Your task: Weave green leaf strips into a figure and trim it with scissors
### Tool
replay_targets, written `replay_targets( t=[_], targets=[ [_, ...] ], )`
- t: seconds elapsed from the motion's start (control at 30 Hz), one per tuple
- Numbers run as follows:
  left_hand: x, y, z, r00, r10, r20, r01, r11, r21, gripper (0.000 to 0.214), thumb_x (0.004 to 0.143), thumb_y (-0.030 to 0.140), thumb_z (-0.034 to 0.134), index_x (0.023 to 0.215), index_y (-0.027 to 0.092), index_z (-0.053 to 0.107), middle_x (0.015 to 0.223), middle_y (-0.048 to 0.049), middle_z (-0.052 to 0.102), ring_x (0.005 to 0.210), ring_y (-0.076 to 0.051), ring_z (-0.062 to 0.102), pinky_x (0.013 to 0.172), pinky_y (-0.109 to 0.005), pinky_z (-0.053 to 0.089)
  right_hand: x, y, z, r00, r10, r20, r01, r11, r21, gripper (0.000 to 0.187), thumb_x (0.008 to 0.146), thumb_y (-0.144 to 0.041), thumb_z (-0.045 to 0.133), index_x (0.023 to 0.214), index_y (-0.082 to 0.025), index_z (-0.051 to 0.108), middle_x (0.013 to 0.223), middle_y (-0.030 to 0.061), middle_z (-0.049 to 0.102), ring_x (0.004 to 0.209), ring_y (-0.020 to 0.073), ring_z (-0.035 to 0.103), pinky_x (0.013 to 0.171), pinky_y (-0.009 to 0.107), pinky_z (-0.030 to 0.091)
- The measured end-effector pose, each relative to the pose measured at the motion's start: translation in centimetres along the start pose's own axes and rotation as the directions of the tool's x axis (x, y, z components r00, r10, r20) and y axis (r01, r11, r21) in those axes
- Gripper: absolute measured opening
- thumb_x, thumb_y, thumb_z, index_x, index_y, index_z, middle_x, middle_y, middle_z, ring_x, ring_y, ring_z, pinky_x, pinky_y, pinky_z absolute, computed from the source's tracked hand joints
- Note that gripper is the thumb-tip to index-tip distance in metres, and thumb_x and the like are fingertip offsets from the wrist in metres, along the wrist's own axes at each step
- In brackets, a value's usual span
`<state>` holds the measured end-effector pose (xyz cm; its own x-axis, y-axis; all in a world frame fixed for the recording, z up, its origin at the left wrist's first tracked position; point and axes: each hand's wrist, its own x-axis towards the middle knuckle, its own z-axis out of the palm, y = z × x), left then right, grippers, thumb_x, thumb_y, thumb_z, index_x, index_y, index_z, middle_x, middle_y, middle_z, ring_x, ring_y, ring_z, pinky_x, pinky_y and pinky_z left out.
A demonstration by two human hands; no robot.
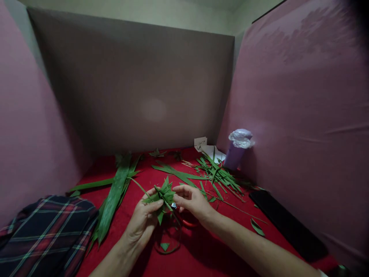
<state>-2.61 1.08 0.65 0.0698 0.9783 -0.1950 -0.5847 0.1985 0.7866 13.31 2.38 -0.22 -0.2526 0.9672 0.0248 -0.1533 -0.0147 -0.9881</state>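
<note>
A folded green leaf piece [165, 192], with pointed tips spreading like a flower or star, is held up above the red cloth. My left hand [144, 215] grips it from the left, thumb pressed on its front. At its right side my right hand [191, 200] pinches a leaf tip between thumb and fingers. A long thin stem or strip trails from the piece and curls into a loop [168, 252] below. Under my right hand lies a red-handled tool [188, 223], probably scissors, mostly covered.
Long broad leaves [115, 196] lie left, beside a plaid cloth [54, 231]. Several cut leaf strips [220, 173] are heaped right, near a purple container [235, 154] topped with clear plastic. A black flat object [288, 223] runs along the pink right wall [302, 127].
</note>
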Motion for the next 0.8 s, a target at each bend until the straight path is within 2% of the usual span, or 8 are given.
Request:
replay_targets(
  t=[0.2,0.37,0.57,0.67,0.8],
  targets=[
    [0.2,-0.8,-0.1,0.999,-0.036,-0.021,0.035,0.999,-0.010,0.041,0.054,-0.003,0.070,0.087,0.017,0.057,0.073,-0.0035,0.072,0.061,-0.018,0.067,0.061,-0.028,0.055,-0.4,-0.5,0.0,0.997,0.027,-0.068,-0.021,0.996,0.089,0.030,0.062,-0.031,0.074,0.086,-0.017,0.061,0.068,-0.0031,0.057,0.059,0.0105,0.053,0.048,0.020,0.041],
    [0.0,-0.9,0.1,0.999,0.000,-0.049,0.000,1.000,-0.004,0.043,0.055,-0.003,0.070,0.089,0.017,0.054,0.072,-0.0030,0.072,0.059,-0.015,0.067,0.059,-0.024,0.054,-0.4,-0.2,0.1,0.990,0.060,-0.126,-0.039,0.986,0.164,0.035,0.061,-0.028,0.075,0.091,-0.017,0.059,0.067,-0.0042,0.056,0.056,0.0088,0.053,0.047,0.018,0.039],
    [-0.2,-0.8,0.3,1.000,0.013,-0.019,-0.012,0.999,0.036,0.046,0.058,-0.002,0.071,0.094,0.018,0.051,0.077,-0.0044,0.071,0.063,-0.015,0.067,0.063,-0.025,0.053,-0.5,0.9,0.4,0.986,0.100,-0.131,-0.067,0.970,0.234,0.026,0.060,-0.022,0.074,0.079,-0.014,0.059,0.062,-0.0021,0.059,0.050,0.0097,0.054,0.045,0.019,0.039],
    [-0.4,-0.5,0.4,0.997,0.008,0.071,-0.009,1.000,0.012,0.032,0.069,0.009,0.068,0.096,0.017,0.054,0.086,-0.0074,0.070,0.073,-0.016,0.066,0.069,-0.028,0.053,-0.7,0.9,-0.2,0.981,0.094,-0.170,-0.045,0.962,0.270,0.022,0.064,-0.021,0.072,0.080,-0.015,0.058,0.064,-0.0025,0.060,0.051,0.0086,0.054,0.047,0.019,0.039],
    [-0.7,-0.3,0.3,0.990,-0.019,0.141,0.022,1.000,-0.016,0.009,0.079,0.021,0.060,0.086,0.015,0.061,0.089,-0.0084,0.069,0.081,-0.019,0.065,0.075,-0.032,0.052,-1.0,0.6,-1.0,0.975,0.098,-0.197,-0.033,0.950,0.312,0.023,0.063,-0.021,0.072,0.080,-0.015,0.057,0.069,-0.0009,0.062,0.054,0.0092,0.055,0.047,0.019,0.039]
  ],
)
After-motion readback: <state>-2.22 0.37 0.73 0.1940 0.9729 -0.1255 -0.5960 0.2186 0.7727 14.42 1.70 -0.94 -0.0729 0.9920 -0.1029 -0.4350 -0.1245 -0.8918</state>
